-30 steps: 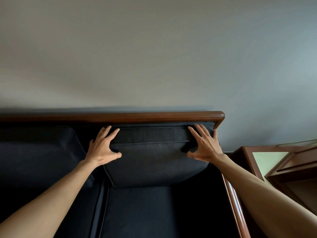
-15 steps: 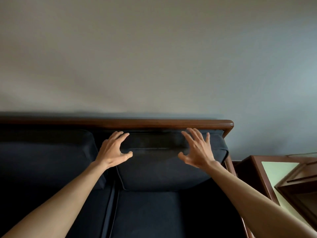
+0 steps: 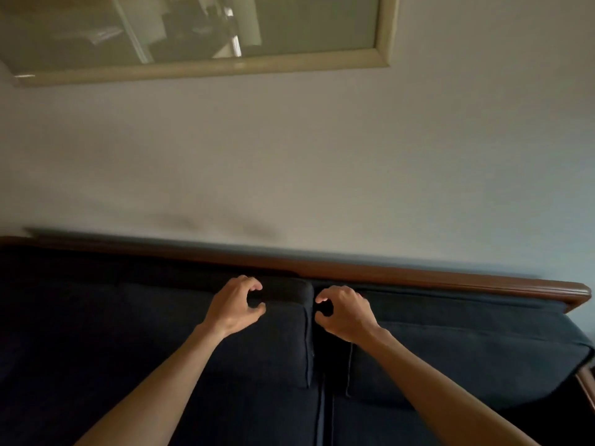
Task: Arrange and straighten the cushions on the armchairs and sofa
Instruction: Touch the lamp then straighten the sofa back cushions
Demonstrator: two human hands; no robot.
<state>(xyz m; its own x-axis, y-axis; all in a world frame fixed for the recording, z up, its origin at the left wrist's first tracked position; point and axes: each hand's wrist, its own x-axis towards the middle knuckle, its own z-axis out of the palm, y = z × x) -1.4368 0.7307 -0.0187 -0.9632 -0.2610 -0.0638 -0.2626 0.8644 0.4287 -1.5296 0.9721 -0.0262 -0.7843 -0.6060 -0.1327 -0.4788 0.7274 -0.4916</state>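
A dark navy sofa with a brown wooden top rail [image 3: 418, 274] stands against the wall. Two back cushions lean side by side with a narrow gap between them: the middle back cushion [image 3: 154, 333] and the right back cushion [image 3: 467, 349]. My left hand [image 3: 236, 309] curls over the top right corner of the middle cushion, fingers behind and thumb in front. My right hand [image 3: 347, 313] clamps the top left corner of the right cushion at the gap. The dark seat cushions [image 3: 257, 420] lie below my forearms.
A framed picture [image 3: 225, 64] hangs on the pale wall above the sofa. The sofa's wooden right armrest [image 3: 587, 387] shows at the right edge. The sofa runs on past the left edge of view.
Both hands have left the outer edges of the right cushion and moved left to the gap between the two cushions. Their spread fingers have curled shut. The view has swung left and up.
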